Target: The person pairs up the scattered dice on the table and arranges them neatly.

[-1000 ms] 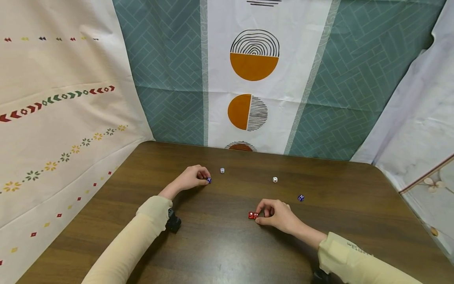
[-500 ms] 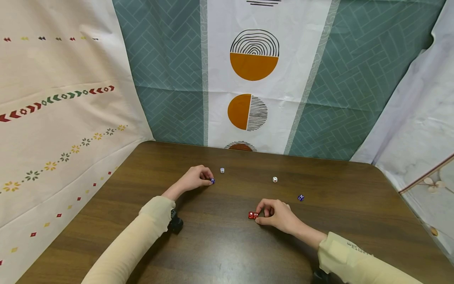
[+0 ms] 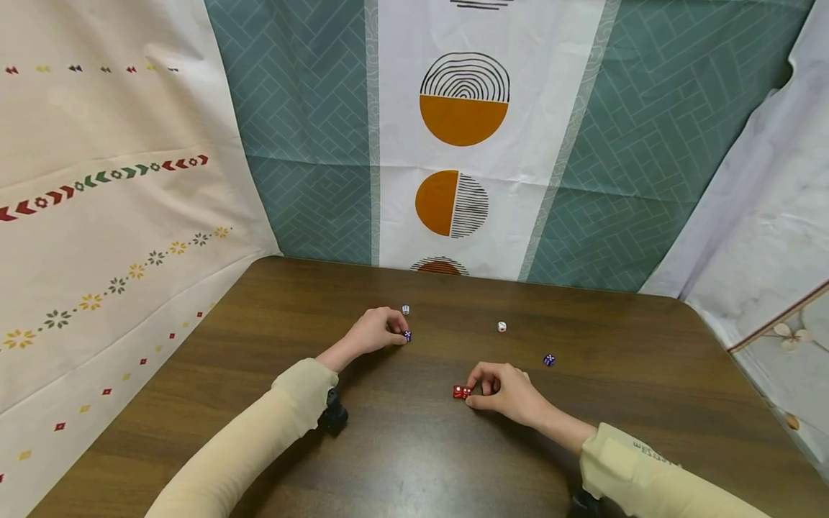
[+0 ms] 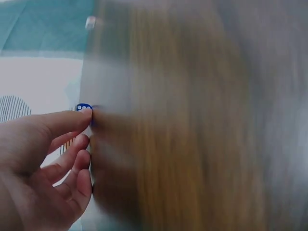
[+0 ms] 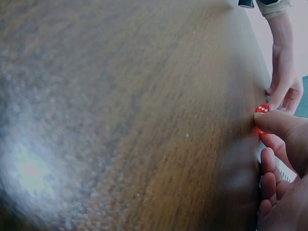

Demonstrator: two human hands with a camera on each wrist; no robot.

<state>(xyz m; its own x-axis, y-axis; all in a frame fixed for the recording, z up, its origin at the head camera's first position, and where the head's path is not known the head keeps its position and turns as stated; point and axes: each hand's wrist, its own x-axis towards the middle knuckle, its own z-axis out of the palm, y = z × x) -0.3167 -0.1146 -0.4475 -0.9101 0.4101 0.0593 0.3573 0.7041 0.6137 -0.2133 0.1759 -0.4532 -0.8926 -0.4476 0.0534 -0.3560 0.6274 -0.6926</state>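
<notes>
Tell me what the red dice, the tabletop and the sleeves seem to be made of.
Red dice: probably smooth plastic, judging by the saturated red and crisp white pips.
Tabletop: wood or wood-look laminate, satin finish; it shows brown streaked grain and a soft glare, so either fits.
Sleeves: matte woven or knit fabric, with soft creases.

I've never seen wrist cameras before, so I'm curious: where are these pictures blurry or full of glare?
Head view: mostly clear, with a soft sheen on the table at bottom centre; left wrist view: the table is smeared into streaks, while the left hand and blue die look clearer; right wrist view: a bright glare spot at lower left.
</notes>
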